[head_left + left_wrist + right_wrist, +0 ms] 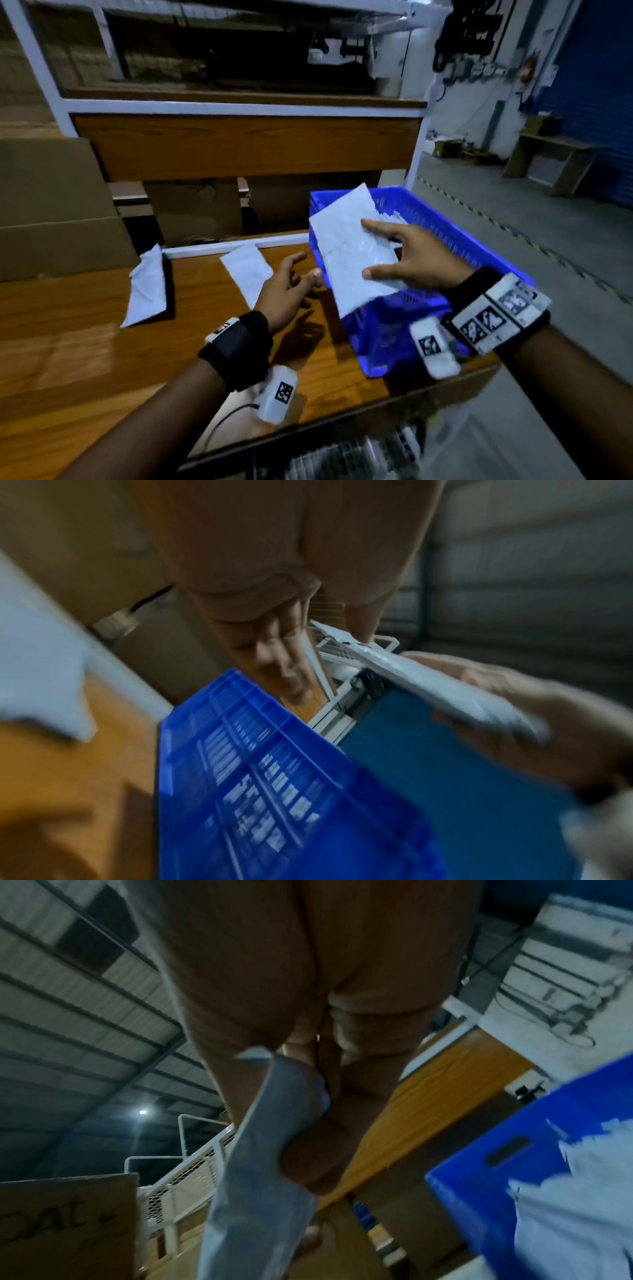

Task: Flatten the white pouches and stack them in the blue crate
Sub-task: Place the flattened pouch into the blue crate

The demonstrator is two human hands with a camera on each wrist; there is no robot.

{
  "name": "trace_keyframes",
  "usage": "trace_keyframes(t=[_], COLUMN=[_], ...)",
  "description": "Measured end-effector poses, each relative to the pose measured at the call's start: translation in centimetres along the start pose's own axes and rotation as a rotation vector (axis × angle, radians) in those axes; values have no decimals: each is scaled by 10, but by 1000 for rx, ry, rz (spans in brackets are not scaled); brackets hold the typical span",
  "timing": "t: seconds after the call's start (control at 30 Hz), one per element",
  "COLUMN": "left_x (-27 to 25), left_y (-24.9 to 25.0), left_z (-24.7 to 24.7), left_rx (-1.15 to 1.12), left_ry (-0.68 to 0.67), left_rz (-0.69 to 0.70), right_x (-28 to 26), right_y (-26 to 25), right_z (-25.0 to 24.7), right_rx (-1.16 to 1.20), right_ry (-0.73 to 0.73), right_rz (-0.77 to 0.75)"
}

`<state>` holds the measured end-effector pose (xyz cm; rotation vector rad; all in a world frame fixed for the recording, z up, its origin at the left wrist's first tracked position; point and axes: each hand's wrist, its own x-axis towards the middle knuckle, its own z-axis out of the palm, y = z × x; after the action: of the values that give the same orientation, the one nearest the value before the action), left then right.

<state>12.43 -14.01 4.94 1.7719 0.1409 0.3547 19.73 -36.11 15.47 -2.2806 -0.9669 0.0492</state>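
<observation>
My right hand (387, 250) grips a flat white pouch (346, 250) tilted over the near left part of the blue crate (455, 236). The thumb and a finger lie on top, and in the right wrist view the other fingers (325, 1123) curl under the pouch (260, 1164). More white pouches (394, 216) lie inside the crate. My left hand (301, 270) hovers with its fingers spread just left of the crate, close to the held pouch's edge, and holds nothing. Two more white pouches (147, 287) (246, 270) lie on the wooden table (85, 359).
The crate stands at the table's right end, next to a drop to the grey floor (548, 240). A wooden shelf panel (239, 147) in a white frame rises behind the table. Cardboard boxes (51, 205) stand at the left.
</observation>
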Motion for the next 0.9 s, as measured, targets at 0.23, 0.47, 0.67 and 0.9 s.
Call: trace_keyframes(t=[0.23, 0.47, 0.67, 0.9], left_x=[67, 82, 80, 76], left_y=[-5, -14, -16, -13], left_z=[52, 88, 92, 92], left_rx=[783, 1016, 1118, 1135], left_ry=[-104, -97, -44, -56], left_rz=[218, 123, 152, 124], right_x=[108, 179, 222, 241], right_y=[82, 146, 174, 175], right_z=[-73, -15, 49, 84], right_rx=[-394, -504, -481, -451], right_ry=[-131, -256, -345, -285], right_rz=[108, 145, 163, 134])
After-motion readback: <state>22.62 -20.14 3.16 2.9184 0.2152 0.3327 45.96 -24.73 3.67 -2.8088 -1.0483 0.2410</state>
